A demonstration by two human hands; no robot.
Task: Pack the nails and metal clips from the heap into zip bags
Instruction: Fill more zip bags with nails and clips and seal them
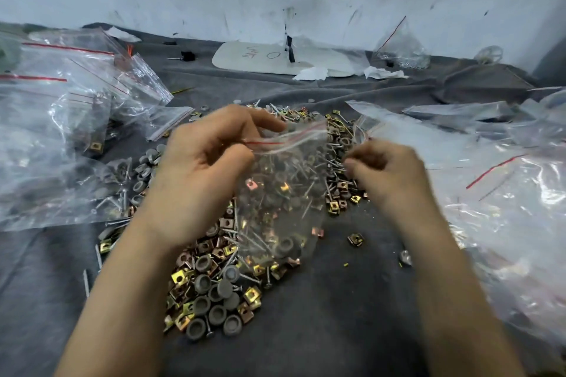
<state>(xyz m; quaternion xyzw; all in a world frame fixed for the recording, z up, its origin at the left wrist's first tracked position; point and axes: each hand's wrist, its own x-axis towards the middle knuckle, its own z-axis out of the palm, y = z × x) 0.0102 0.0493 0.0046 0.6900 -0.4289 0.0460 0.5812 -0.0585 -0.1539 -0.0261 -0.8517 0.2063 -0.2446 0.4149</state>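
Zip bag: part-filled, over nail-and-clip heap, mouth pinched by left hand. Right hand: fingers curled just beside bag; blur hides whether it holds anything. Grey cloth beneath.

Clear, glossy plastic zip bag is seen above shiny metal nails and brass-toned clips in a heap, with matt grey caps, on matt dark-grey cloth.
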